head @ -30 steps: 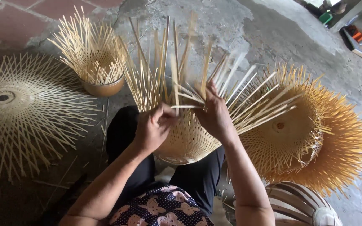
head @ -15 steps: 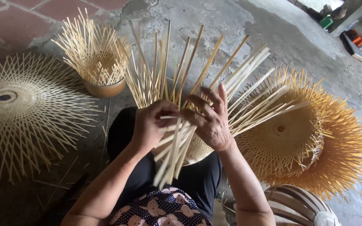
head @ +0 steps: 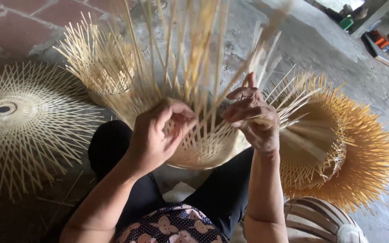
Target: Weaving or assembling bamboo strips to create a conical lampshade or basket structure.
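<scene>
Right now the basket (head: 203, 148) sits on the person's lap, btwn both hands. Left hand (head: 156, 135) is curled tight on a few thin strips (head: 190, 67). Right hand (head: 253, 117) pinches other strips, fingers bent. Strips stick up & look springy, so a loose grip could let one flick out or snap

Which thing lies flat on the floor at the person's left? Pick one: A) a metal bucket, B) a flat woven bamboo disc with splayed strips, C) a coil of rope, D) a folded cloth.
B: a flat woven bamboo disc with radiating strips lies on the floor, left of the left hand, which grips the half-woven basket.
</scene>
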